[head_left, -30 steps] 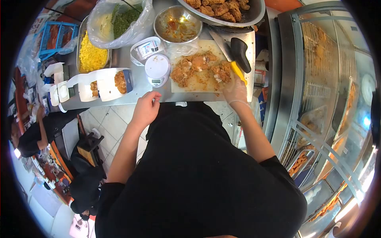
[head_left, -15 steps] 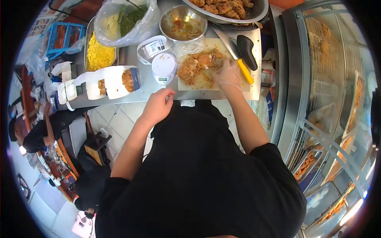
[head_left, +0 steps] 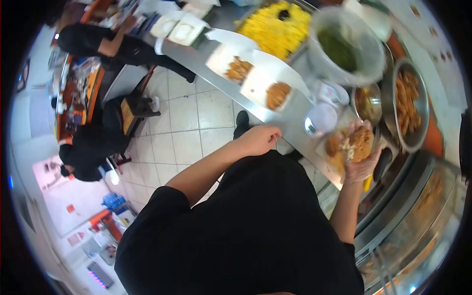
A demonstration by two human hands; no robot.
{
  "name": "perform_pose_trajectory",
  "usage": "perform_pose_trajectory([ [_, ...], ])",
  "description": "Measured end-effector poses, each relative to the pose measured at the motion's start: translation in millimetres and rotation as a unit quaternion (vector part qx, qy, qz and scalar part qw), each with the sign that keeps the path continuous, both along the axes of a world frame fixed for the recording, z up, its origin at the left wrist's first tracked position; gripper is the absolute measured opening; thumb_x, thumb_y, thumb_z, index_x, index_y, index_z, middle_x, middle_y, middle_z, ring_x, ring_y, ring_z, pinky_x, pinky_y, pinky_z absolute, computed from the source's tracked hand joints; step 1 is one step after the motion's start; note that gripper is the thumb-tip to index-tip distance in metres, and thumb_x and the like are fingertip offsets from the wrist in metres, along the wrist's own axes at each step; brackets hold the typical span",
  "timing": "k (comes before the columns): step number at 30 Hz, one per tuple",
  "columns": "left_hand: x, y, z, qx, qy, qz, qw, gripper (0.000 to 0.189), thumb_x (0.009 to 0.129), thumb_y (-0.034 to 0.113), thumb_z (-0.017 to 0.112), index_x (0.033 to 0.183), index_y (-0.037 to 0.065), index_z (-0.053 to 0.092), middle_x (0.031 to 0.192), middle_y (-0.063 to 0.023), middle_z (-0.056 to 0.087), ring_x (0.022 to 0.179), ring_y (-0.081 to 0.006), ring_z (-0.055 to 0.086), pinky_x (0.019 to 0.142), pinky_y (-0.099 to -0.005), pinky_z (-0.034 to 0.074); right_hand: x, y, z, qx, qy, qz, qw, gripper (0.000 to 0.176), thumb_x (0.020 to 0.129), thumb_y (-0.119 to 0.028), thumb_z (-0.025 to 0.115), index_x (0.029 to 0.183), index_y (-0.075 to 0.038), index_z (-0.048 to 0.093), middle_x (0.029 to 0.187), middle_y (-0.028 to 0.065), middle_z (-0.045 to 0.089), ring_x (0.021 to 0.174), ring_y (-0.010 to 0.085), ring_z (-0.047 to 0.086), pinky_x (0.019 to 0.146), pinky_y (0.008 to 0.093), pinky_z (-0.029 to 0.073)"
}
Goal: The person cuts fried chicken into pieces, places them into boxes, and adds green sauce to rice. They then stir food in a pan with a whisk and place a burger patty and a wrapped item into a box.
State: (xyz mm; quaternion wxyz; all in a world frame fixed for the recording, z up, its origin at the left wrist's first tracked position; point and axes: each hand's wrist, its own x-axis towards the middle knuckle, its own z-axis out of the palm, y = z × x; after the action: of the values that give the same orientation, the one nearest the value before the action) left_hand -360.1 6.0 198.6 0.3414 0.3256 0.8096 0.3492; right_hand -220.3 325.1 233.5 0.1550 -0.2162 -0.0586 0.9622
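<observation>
My right hand (head_left: 362,169), in a clear plastic glove, is closed around a piece of fried chicken (head_left: 363,145) and holds it above the cutting board (head_left: 320,149). More breaded chicken (head_left: 334,143) shows on the board beside it. A yellow knife handle (head_left: 368,183) and a black handle (head_left: 384,160) are partly visible close to that hand. The bare left hand (head_left: 260,140) hovers in front of the counter with curled fingers and nothing visible in them. Nearest the board stands a white kitchen scale (head_left: 322,117).
Open paper boxes (head_left: 270,73) with chicken line the counter's front edge. Behind them sit a tray of yellow rice (head_left: 275,29), a plastic-lined tub of greens (head_left: 339,46), a small metal bowl (head_left: 368,105) and a large chicken bowl (head_left: 423,135). Two other people are at left.
The view has swung left toward the boxes. My right hand has lifted the fried chicken off the board. My left hand has come away from the counter edge, fingers curled.
</observation>
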Motion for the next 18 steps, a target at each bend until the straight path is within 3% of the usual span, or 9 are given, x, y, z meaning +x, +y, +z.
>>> perform_pose_trajectory([
  [5, -86, -103, -40, 0.065, -0.039, 0.138, 0.988, 0.02, 0.092, 0.011, 0.059, 0.109, 0.003, 0.066, 0.098, -0.0163, 0.071, 0.092, -0.0323, 0.069, 0.081, -0.0404, 0.054, -134, -146, -10, -0.053, 0.028, 0.176, 0.983, 0.061, 0.095, -0.055, 0.052, 0.135, -0.01, 0.056, 0.145, 0.0169, 0.052, 0.131, 0.0365, 0.051, 0.106, 0.0673, 0.037],
  [7, -120, -149, -56, 0.032, -0.013, 0.182, 0.983, 0.021, 0.092, 0.011, 0.059, 0.11, 0.004, 0.066, 0.096, -0.0156, 0.071, 0.087, -0.0288, 0.07, 0.079, -0.0388, 0.054, -205, -206, 1, -0.024, -0.055, 0.21, 0.976, 0.056, 0.096, -0.05, 0.051, 0.134, -0.009, 0.057, 0.141, 0.0176, 0.054, 0.124, 0.0367, 0.055, 0.101, 0.0652, 0.042],
  [9, -147, -195, -63, 0.043, -0.035, 0.235, 0.97, 0.02, 0.093, 0.01, 0.059, 0.11, 0.004, 0.066, 0.093, -0.0155, 0.071, 0.079, -0.0267, 0.068, 0.075, -0.0373, 0.054, -288, -252, 10, 0.089, -0.003, 0.278, 0.957, 0.046, 0.097, -0.037, 0.056, 0.133, -0.009, 0.057, 0.137, 0.0164, 0.056, 0.12, 0.0345, 0.058, 0.098, 0.0567, 0.048],
  [11, -160, -240, -66, 0.055, -0.001, 0.308, 0.95, 0.019, 0.093, 0.009, 0.059, 0.11, 0.004, 0.066, 0.091, -0.0162, 0.07, 0.071, -0.0256, 0.066, 0.069, -0.0376, 0.054, -381, -300, 21, 0.497, -0.004, 0.317, 0.808, 0.039, 0.092, -0.021, 0.062, 0.128, -0.007, 0.06, 0.13, 0.0167, 0.059, 0.117, 0.0307, 0.06, 0.097, 0.0466, 0.05],
  [12, -161, -261, -68, 0.024, 0.015, 0.338, 0.941, 0.018, 0.093, 0.009, 0.059, 0.109, 0.004, 0.066, 0.091, -0.0162, 0.07, 0.07, -0.0258, 0.065, 0.068, -0.0378, 0.053, -426, -316, 7, 0.797, 0.136, 0.194, 0.555, 0.037, 0.086, -0.01, 0.064, 0.123, -0.007, 0.063, 0.124, 0.0139, 0.061, 0.114, 0.0285, 0.062, 0.094, 0.0413, 0.052],
  [14, -160, -294, -69, -0.009, 0.027, 0.353, 0.935, 0.018, 0.093, 0.009, 0.06, 0.109, 0.004, 0.066, 0.092, -0.0163, 0.07, 0.068, -0.026, 0.064, 0.066, -0.038, 0.052, -495, -362, 10, 0.935, 0.185, 0.159, 0.255, 0.047, 0.083, -0.014, 0.067, 0.129, -0.008, 0.059, 0.135, 0.0098, 0.057, 0.123, 0.0303, 0.057, 0.104, 0.0433, 0.046],
  [16, -152, -317, -63, -0.072, 0.008, 0.358, 0.931, 0.018, 0.091, 0.01, 0.06, 0.107, 0.004, 0.066, 0.098, -0.0199, 0.069, 0.085, -0.0386, 0.067, 0.075, -0.0429, 0.054, -550, -392, -37, 0.954, 0.182, 0.2, 0.129, 0.042, 0.091, -0.022, 0.062, 0.132, -0.011, 0.059, 0.142, 0.0092, 0.054, 0.128, 0.031, 0.053, 0.109, 0.0446, 0.039],
  [17, -149, -323, -59, -0.069, 0.01, 0.346, 0.935, 0.018, 0.091, 0.01, 0.06, 0.107, 0.004, 0.066, 0.098, -0.0199, 0.069, 0.085, -0.0386, 0.067, 0.075, -0.0429, 0.054, -551, -398, -50, 0.957, 0.171, 0.197, 0.13, 0.042, 0.091, -0.022, 0.062, 0.132, -0.011, 0.059, 0.142, 0.0092, 0.054, 0.128, 0.031, 0.053, 0.109, 0.0446, 0.039],
  [18, -148, -328, -56, -0.073, -0.022, 0.316, 0.946, 0.018, 0.091, 0.01, 0.06, 0.107, 0.004, 0.066, 0.097, -0.0195, 0.069, 0.082, -0.0378, 0.067, 0.073, -0.0432, 0.053, -555, -403, -61, 0.957, 0.153, 0.238, 0.068, 0.041, 0.094, -0.026, 0.06, 0.133, -0.012, 0.06, 0.143, 0.0101, 0.054, 0.131, 0.0306, 0.051, 0.111, 0.0445, 0.037],
])
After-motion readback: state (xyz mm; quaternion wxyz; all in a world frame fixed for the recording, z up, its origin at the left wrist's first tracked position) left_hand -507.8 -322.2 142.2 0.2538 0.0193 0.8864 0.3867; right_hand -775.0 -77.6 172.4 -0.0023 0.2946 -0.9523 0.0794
